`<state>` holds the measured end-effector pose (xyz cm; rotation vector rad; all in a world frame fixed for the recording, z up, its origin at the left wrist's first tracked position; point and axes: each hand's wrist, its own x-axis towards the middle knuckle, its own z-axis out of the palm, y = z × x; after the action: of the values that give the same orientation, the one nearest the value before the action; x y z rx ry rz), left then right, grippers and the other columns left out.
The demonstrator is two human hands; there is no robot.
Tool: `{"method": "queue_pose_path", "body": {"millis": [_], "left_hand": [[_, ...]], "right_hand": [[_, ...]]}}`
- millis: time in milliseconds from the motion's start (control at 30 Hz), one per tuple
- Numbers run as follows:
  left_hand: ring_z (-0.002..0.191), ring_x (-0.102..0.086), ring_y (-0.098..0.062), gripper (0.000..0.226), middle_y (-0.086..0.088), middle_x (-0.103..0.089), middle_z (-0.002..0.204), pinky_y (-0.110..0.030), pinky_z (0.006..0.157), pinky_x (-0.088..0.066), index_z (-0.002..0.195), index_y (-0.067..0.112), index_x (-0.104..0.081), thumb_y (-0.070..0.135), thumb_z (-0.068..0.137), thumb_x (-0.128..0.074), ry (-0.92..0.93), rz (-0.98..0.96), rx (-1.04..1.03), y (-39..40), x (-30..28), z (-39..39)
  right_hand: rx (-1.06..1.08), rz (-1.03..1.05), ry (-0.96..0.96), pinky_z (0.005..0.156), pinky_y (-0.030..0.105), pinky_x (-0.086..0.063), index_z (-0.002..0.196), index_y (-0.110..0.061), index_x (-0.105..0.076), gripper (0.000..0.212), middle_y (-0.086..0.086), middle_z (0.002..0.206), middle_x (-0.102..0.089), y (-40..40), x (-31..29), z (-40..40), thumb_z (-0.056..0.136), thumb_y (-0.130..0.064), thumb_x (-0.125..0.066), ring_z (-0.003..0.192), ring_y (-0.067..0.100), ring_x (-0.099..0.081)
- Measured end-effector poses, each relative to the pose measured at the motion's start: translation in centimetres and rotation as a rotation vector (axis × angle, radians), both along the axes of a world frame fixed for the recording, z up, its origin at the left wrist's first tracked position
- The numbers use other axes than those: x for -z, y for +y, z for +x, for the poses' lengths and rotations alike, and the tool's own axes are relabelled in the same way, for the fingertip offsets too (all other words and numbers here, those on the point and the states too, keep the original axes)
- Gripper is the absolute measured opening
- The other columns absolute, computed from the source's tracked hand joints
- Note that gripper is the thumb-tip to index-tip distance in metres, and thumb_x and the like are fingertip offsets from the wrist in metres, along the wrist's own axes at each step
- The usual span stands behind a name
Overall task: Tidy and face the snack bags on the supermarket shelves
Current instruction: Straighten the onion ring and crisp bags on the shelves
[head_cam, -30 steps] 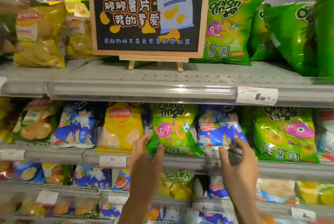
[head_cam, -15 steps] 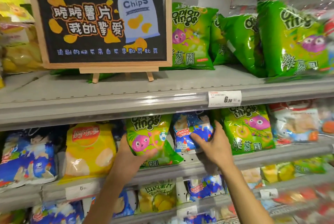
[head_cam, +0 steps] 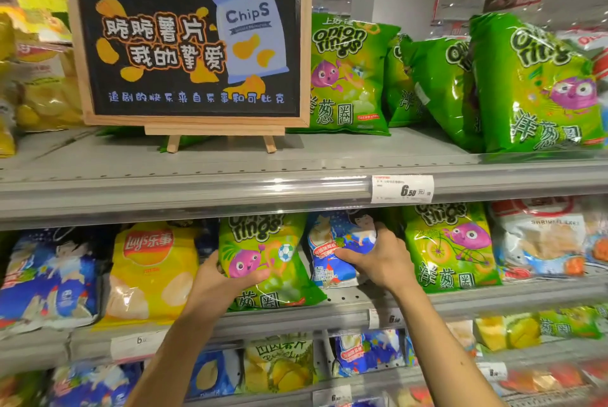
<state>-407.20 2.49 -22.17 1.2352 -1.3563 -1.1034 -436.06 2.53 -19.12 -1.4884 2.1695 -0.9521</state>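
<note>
1. The left hand (head_cam: 227, 278) is gripping the glossy green onion-ring bag (head_cam: 266, 262) by its left edge, thumb across the front, likely to straighten it.
2. The right hand (head_cam: 378, 258) is clutching the blue-and-white snack bag (head_cam: 332, 242), probably turning it outward.
3. Both bags are standing on the grey metal middle shelf (head_cam: 526, 295).

A supermarket snack aisle: grey metal shelves (head_cam: 230, 189) stacked in tiers carry rows of crisp bags. A price tag (head_cam: 402, 189) sits on the shelf edge, right of and below a chalkboard sign (head_cam: 187, 45) advertising chips.
</note>
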Motion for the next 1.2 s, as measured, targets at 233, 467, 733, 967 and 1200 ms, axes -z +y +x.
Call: {"method": "queue_pose_path", "body": {"millis": [233, 467, 733, 967, 1200], "left_hand": [[0.08, -0.073, -0.005, 0.054, 0.009, -0.078, 0.089, -0.016, 0.063, -0.052, 0.098, 0.021, -0.074, 0.04, 0.051, -0.092, 0.036, -0.021, -0.14, 0.3, 0.4, -0.6], [0.073, -0.073, -0.011, 0.045, 0.008, -0.077, 0.08, -0.028, 0.062, -0.057, 0.087, 0.023, -0.075, 0.041, 0.051, -0.096, -0.019, -0.08, -0.201, -0.2, 1.1, -4.6], [0.07, -0.07, -0.008, 0.053, 0.009, -0.074, 0.077, -0.027, 0.062, -0.054, 0.088, 0.025, -0.07, 0.051, 0.049, -0.095, -0.158, -0.113, -0.164, -0.4, 1.4, -11.9], [0.077, -0.071, -0.013, 0.07, 0.006, -0.075, 0.082, -0.031, 0.068, -0.057, 0.094, 0.022, -0.07, 0.058, 0.038, -0.092, -0.118, -0.061, -0.086, -0.9, 1.4, -15.5], [0.08, -0.069, -0.013, 0.059, 0.009, -0.072, 0.085, -0.03, 0.067, -0.054, 0.098, 0.023, -0.067, 0.049, 0.053, -0.095, -0.202, -0.092, -0.128, -0.9, 1.5, -17.6]], "right_hand": [[0.029, -0.158, 0.101, 0.075, 0.039, -0.054, 0.132, -0.026, -0.05, 0.089, 0.003, 0.116, -0.071, 3.3, -1.6, -1.2, 0.061, -0.069, -0.085, 0.108, 0.032, -0.066], [0.041, -0.186, -0.152, 0.089, 0.045, -0.055, 0.127, -0.02, -0.059, 0.085, -0.001, 0.113, -0.074, 8.0, 0.1, -4.9, 0.056, -0.057, -0.091, 0.105, 0.024, -0.069], [0.182, -0.275, -0.442, 0.087, 0.052, -0.059, 0.108, -0.017, -0.071, 0.064, -0.003, 0.092, -0.079, 12.7, 3.3, -9.6, 0.054, -0.039, -0.096, 0.088, 0.022, -0.075], [0.154, -0.359, -0.603, 0.085, 0.053, -0.061, 0.108, -0.017, -0.071, 0.07, -0.002, 0.098, -0.08, 14.9, 4.2, -11.6, 0.045, -0.038, -0.095, 0.091, 0.022, -0.077], [0.106, -0.374, -0.577, 0.081, 0.05, -0.061, 0.104, -0.019, -0.069, 0.071, -0.006, 0.094, -0.08, 16.0, 4.1, -11.8, 0.041, -0.042, -0.093, 0.087, 0.018, -0.077]]}}
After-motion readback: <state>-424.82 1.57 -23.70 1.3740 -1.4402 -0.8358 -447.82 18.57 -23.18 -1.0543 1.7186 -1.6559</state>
